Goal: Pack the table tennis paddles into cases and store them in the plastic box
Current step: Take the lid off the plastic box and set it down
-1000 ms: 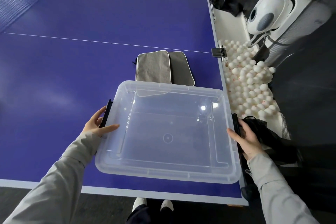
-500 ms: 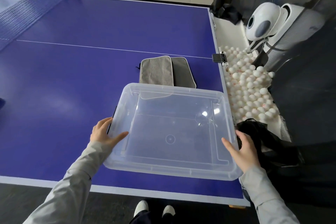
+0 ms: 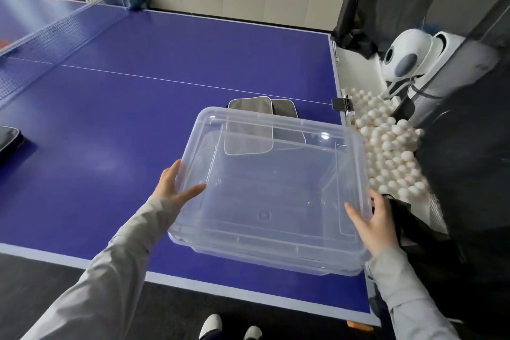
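1 clear plastic box [image 3: 276,193] is held above the near right corner of the blue table [image 3: 138,124], tilted, its far edge raised. Whether it is the box body, its lid, or both together is hard to make out through the clear plastic. The left hand [image 3: 172,188] grips its left rim, thumb lying on top and pointing inward; the other fingers curl under the rim, mostly hidden. The right hand [image 3: 375,221] grips the right rim, thumb on top, fingers wrapped round the outer edge and only partly seen.

2 grey cases [image 3: 263,107] lie flat side by side on the table just beyond the box; their near halves show only blurred through the plastic. A 3rd dark case [image 3: 8,138] is cut off by the left edge. No paddle can be made out.

1 net [image 3: 55,33] crosses the far left. Beside the table's right edge lies a heap of white balls [image 3: 386,146], too many to count, with 1 white ball machine [image 3: 408,58] behind them and dark netting [image 3: 455,174] covering part of them.
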`<action>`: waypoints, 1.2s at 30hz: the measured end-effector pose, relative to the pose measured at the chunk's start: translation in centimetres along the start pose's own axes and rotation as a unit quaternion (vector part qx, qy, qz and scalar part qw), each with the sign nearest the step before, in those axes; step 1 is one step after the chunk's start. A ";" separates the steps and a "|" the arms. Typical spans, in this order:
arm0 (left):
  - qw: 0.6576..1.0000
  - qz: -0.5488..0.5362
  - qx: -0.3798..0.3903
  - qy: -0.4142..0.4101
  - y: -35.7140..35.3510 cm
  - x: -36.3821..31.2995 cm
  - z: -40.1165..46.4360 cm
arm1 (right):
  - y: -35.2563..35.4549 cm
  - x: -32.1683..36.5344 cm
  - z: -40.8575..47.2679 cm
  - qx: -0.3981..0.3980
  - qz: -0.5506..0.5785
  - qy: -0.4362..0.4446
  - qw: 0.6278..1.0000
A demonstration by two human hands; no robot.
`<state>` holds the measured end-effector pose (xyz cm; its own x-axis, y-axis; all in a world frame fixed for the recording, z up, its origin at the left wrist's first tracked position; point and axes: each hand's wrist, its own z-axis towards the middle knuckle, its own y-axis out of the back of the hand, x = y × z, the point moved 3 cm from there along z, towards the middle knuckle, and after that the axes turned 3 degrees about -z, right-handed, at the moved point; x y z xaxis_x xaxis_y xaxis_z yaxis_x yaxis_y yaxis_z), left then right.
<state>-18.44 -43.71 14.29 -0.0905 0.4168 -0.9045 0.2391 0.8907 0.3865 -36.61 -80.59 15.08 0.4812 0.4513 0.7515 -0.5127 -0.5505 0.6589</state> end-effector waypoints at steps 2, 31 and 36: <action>0.999 -0.049 0.012 0.007 0.8 -1.4 0.3 | 0.4 1.3 0.9 -0.012 0.014 0.020 1.000; 0.998 -0.034 -0.056 -0.026 29.0 1.2 29.5 | -29.2 30.4 11.1 0.038 0.002 -0.006 0.999; 0.999 -0.028 -0.039 -0.005 30.0 4.2 36.2 | -35.3 31.3 13.6 0.022 0.020 -0.050 0.998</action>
<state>23.36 -21.82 15.59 -0.0919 0.3639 -0.9269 0.1573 0.9244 0.3474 6.22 -56.56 14.91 0.5304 0.3568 0.7690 -0.5021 -0.5986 0.6241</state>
